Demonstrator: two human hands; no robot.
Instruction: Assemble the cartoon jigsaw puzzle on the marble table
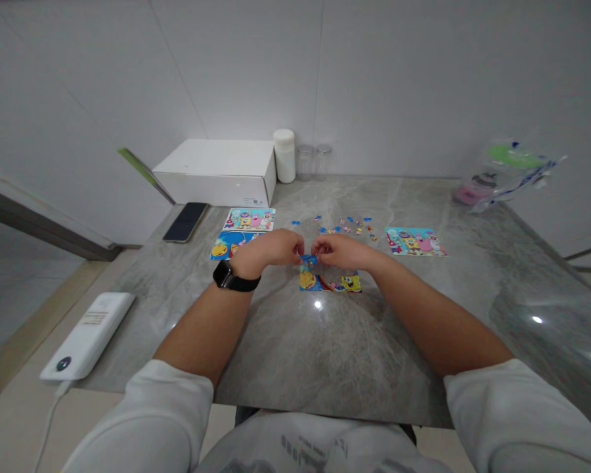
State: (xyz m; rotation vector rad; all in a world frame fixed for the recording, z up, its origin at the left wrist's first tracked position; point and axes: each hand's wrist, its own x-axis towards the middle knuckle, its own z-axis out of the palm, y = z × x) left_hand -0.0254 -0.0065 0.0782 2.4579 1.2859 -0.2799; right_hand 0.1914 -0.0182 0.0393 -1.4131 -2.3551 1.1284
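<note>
A partly joined jigsaw puzzle (331,282) with a yellow cartoon figure and blue parts lies on the grey table in front of me. At its upper left corner, my left hand (280,247) and my right hand (342,249) come together from either side, fingers curled into pinches. Blue puzzle pieces (309,260) show between the fingertips, and both hands touch them. Exact finger contact is too small to make out fully. Beyond the hands lie several loose puzzle pieces (347,226), mostly blue, pink and yellow.
Picture cards (249,219) lie left, another picture card (416,242) right. A phone (186,222), white box (217,164), white bottle (284,156) and two clear jars (314,163) stand behind. A plastic bag (502,174) sits far right, a corded white power bank (89,335) near left.
</note>
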